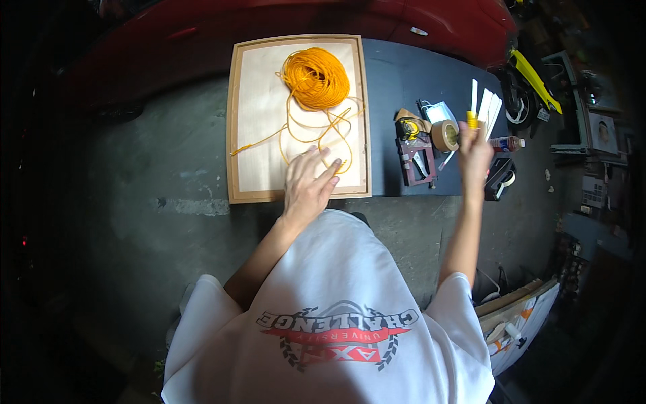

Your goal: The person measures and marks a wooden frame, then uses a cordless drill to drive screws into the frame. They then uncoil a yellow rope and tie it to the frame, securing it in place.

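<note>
Wooden tray (262,196) under the left grip (308,183), orange cord (315,84) coiled just beyond it.
The left grip's fingers stand apart over loose loops; the cord looks light, soft and quick to tangle, so its thick coil seems the surer hold. Right of that grip, on the bench (397,74), a tape measure (408,128) and tape roll (445,135) crowd the right grip (475,153), apparently closed on a yellow piece (472,120); white strips (494,112) lie beyond.
</note>
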Demonstrator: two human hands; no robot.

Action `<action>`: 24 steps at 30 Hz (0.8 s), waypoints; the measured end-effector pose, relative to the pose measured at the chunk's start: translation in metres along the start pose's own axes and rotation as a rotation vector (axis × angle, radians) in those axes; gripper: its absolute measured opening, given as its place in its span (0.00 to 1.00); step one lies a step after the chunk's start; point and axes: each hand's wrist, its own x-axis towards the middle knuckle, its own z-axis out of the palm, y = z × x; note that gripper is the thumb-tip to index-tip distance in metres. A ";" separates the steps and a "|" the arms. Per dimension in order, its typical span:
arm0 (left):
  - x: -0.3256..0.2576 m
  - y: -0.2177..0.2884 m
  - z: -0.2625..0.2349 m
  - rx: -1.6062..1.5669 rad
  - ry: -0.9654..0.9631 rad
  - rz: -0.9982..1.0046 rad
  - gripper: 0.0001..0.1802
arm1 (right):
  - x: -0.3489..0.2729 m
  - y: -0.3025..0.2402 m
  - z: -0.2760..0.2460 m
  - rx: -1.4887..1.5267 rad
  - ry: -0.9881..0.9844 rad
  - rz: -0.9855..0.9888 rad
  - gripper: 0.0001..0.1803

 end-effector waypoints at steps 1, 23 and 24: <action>0.002 0.002 -0.001 0.032 0.015 -0.039 0.19 | -0.005 0.000 0.018 -0.029 -0.069 0.021 0.17; -0.062 -0.006 0.014 -0.164 0.084 -0.658 0.07 | 0.085 -0.018 0.240 -0.018 -0.456 -0.257 0.46; -0.060 -0.003 0.014 -0.175 0.082 -0.681 0.07 | 0.076 -0.042 0.245 0.107 -0.447 -0.338 0.48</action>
